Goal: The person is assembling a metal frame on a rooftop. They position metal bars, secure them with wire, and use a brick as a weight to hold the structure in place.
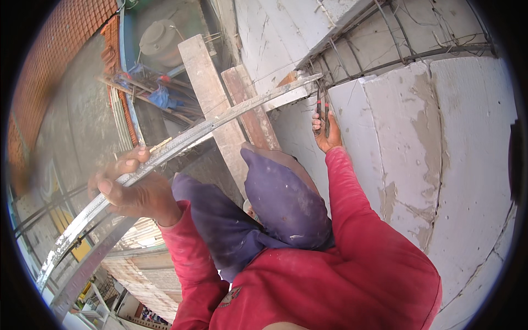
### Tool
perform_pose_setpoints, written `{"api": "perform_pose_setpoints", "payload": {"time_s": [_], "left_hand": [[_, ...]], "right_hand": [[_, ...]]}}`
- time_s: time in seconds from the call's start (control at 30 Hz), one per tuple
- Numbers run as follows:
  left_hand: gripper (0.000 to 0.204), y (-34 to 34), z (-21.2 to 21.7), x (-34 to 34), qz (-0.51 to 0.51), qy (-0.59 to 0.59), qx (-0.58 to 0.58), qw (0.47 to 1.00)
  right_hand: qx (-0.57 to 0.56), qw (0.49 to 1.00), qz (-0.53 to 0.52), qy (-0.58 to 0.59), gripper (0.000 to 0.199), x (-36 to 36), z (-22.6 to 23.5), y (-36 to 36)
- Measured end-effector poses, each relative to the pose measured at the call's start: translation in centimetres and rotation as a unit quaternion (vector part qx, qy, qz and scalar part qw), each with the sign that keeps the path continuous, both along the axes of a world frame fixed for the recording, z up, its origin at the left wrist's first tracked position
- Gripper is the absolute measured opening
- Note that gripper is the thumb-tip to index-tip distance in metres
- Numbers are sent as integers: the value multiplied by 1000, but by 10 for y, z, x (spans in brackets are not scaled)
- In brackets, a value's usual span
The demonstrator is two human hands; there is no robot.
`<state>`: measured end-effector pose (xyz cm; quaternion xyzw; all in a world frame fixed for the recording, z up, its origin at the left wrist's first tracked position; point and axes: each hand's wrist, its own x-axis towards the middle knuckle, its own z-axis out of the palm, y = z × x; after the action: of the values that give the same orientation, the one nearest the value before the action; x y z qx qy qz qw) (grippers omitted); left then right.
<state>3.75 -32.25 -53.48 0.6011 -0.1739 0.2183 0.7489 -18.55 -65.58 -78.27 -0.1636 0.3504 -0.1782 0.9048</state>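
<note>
Here's the left hand (pixel 135 192), out to the person's left, fingers and thumb closed around a long metal strip (pixel 181 144). That grip is firmly on it, and the pale, dusty strip runs on a slant right across the view, its near end down at the lower left, its far end up by the corner of the white block wall (pixel 404 137). Over on the right, the right hand (pixel 328 133) has its grip wrapped around the handles of some pincers (pixel 322 107), dark with red marks near the top. The pincers point upward, their jaws just beside the strip's far end; whether they bite on anything there is too small to tell.

Both arms come in red sleeves (pixel 355 192), and between them stand the bent knees in dusty purple trousers (pixel 283 201). Beyond the knees, a pale plank (pixel 208 82) and a shorter reddish-brown plank (pixel 258 126) lie side by side, the strip crossing above both. Up at the top right, thin metal rods (pixel 393 33) stretch along a gap between white blocks, and grey mortar smears the wall's joints. Off to the upper left, well apart from the hands, there's a round lidded tank (pixel 159 41), a blue bundle (pixel 160 98) among poles, and an orange tiled roof (pixel 60 52) curving along the rim.
</note>
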Motion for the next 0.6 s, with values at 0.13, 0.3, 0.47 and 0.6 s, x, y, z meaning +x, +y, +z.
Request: {"api": "perform_pose_setpoints", "payload": {"time_s": [0.13,0.3,0.47,0.6], "left_hand": [[21,6,-6,4,-12,-38,43,998],[21,4,-4,3,-10,-21,15,1000],[21,10,-7,6,-10,-45,39,998],[30,1,-2,5,53,-24,31,998]], "right_hand": [[-36,995,20,91,51,7,-2,16],[-255,876,214,349,58,23,20,10],[-574,559,143,581,56,26,-11,28],[-701,411,102,574,46,33,-20,36]]}}
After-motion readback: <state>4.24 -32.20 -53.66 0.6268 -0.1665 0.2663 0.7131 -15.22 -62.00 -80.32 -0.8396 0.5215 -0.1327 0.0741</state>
